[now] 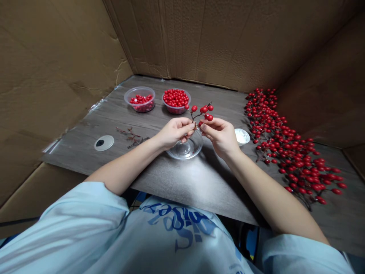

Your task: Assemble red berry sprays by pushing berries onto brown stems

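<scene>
The left hand (pixel 174 133) and right hand (pixel 219 137) both pinch a red berry sprig (pixel 201 113) by its stem (berries upward) above a glass dish (pixel 186 147).

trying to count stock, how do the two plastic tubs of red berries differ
The left plastic tub holds fewer berries, with clear plastic showing above them, while the right plastic tub is filled almost to its rim. The left tub also stands farther from the berry sprig than the right tub. Both are round, clear, lidless and stand on the grey table.
</scene>
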Demonstrator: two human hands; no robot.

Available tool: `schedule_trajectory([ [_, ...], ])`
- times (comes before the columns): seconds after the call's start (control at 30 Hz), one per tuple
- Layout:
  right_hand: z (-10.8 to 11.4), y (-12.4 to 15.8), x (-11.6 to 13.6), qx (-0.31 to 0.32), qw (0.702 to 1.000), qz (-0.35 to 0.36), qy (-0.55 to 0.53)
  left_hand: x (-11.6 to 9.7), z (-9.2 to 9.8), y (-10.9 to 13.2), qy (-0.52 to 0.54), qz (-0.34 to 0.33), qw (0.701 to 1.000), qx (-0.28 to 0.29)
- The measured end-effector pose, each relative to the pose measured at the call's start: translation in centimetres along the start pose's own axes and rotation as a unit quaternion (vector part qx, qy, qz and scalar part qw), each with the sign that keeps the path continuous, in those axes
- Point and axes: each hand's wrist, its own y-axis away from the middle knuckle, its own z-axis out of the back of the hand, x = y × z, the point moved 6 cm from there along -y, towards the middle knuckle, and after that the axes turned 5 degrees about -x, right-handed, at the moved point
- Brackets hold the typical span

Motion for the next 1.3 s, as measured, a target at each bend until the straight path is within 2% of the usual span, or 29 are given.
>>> schedule_trajectory([
  [0.33,-0.23,0.11,-0.29,-0.004,0.999,0.030,-0.035,0.11,0.24,-0.12,0.006,-0.007,1.000,-0.017],
  [0.8,-0.18,0.34,-0.12,-0.011,0.997,0.072,-0.014,0.08,0.29,0.00,0.007,-0.010,1.000,-0.023],
  [1.3,-0.20,0.35,-0.25,-0.013,0.996,0.088,0.004,0.07,0.30,-0.05,0.002,-0.012,1.000,-0.018],
])
